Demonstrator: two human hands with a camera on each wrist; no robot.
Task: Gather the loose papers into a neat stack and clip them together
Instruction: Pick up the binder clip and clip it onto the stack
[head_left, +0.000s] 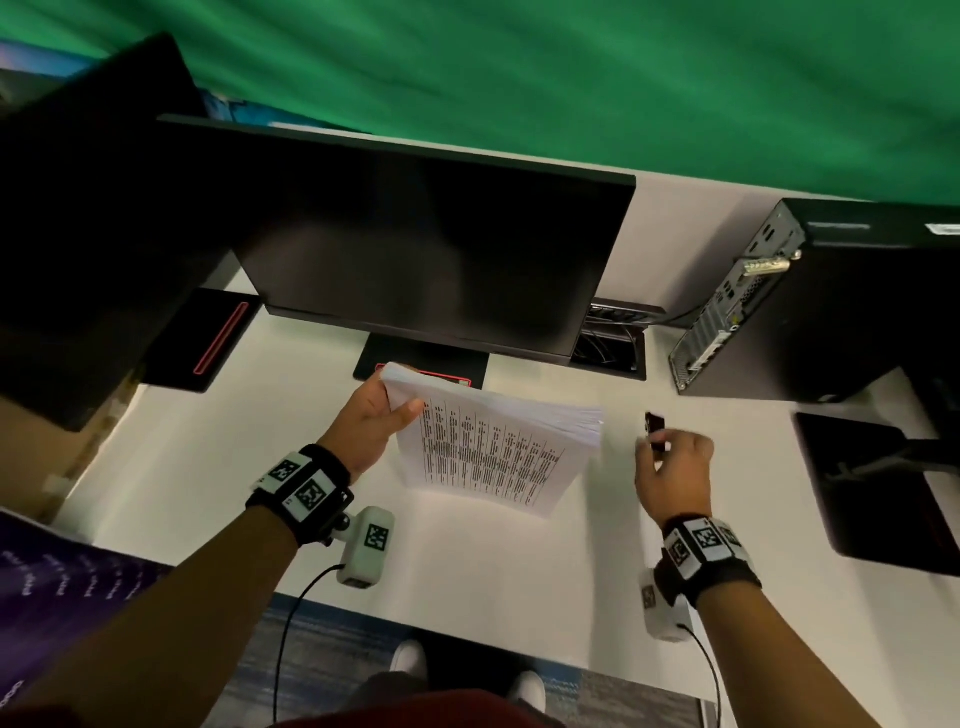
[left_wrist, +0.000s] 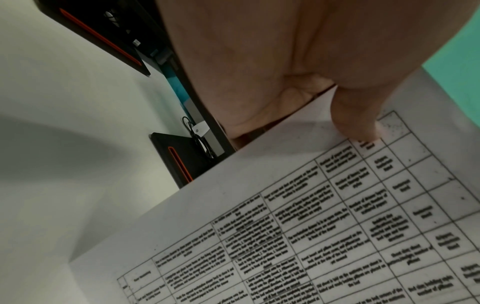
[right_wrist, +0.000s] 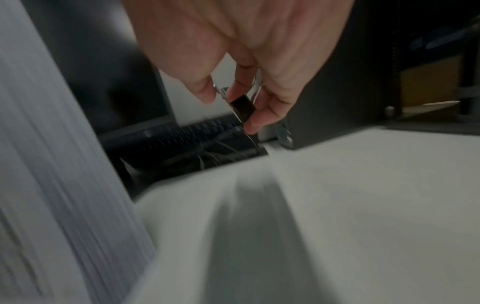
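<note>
A thick stack of printed papers (head_left: 493, 452) is held tilted above the white desk (head_left: 467, 571), its top sheet showing a table of text (left_wrist: 337, 226). My left hand (head_left: 382, 415) grips the stack's far left corner, thumb (left_wrist: 358, 123) on top and the other fingers underneath. To the right, my right hand (head_left: 670, 457) pinches a black binder clip (head_left: 655, 428) with silver handles (right_wrist: 242, 108) between thumb and fingers, lifted off the desk and apart from the stack. The stack's fanned page edges (right_wrist: 52, 164) fill the left of the right wrist view.
A dark monitor (head_left: 426, 249) stands just behind the papers, its base (head_left: 421, 364) beneath the stack's far edge. A cable opening (head_left: 613, 348) lies behind the clip. A computer tower (head_left: 810, 301) stands at the right, and a black pad (head_left: 872, 488) lies right of my right hand.
</note>
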